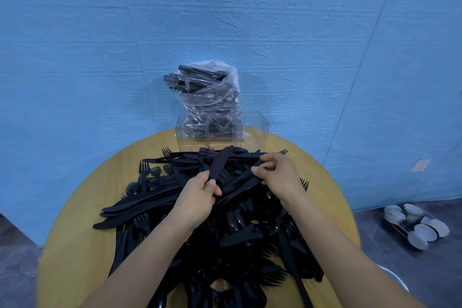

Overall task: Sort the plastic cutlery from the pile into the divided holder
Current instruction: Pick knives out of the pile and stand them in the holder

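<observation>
Black cutlery pile (225, 232) sprawls across the round table (75, 245). Left hand (197, 197) pinches a knife (220, 164) by its handle; right hand (277, 175) grips another piece. Beyond stands the clear divided holder (255, 130), a bagged bundle (207, 97) behind.

A round, yellow wooden bench (75, 245) carries a big heap of black plastic forks, knives and spoons (225, 232) across its middle. At its far edge stands a clear divided acrylic holder (255, 130), with a clear plastic bag of black cutlery (207, 97) just behind it.
</observation>
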Action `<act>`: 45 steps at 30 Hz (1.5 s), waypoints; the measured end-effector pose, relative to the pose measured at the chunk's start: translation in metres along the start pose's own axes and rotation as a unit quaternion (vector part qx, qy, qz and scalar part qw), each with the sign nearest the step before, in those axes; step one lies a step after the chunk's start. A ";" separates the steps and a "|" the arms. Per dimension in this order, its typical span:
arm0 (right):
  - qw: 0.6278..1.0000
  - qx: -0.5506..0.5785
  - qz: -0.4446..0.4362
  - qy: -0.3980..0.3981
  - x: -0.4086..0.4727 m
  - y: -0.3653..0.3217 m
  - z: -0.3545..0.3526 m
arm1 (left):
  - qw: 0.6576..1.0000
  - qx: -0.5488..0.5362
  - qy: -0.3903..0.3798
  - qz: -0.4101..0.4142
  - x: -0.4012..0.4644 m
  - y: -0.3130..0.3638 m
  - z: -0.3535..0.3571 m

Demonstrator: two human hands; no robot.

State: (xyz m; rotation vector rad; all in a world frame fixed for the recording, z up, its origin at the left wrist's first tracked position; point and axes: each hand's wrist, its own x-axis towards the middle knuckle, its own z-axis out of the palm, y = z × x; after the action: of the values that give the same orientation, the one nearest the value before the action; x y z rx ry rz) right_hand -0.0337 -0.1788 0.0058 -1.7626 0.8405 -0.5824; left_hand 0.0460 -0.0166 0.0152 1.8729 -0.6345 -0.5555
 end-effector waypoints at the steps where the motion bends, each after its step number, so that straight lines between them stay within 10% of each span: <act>1: 1.000 0.013 0.014 0.011 0.003 -0.001 -0.001 | 1.000 -0.001 -0.001 -0.001 0.000 -0.001 0.000; 18: 0.984 0.112 0.135 0.012 0.016 -0.018 0.008 | 1.000 0.014 0.017 0.004 0.000 0.002 -0.009; 31: 0.969 0.233 -0.013 -0.079 -0.019 -0.077 -0.006 | 0.994 0.070 0.045 0.073 -0.004 0.015 -0.007; 45: 0.972 0.223 -0.067 0.043 -0.018 -0.073 0.005 | 0.980 -0.183 -0.066 0.036 -0.025 0.042 0.009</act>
State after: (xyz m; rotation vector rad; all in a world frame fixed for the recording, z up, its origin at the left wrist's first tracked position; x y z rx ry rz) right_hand -0.0220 -0.1467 0.0733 -1.3949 0.5934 -0.8704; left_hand 0.0138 -0.0202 0.0528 1.4712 -0.6355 -0.7036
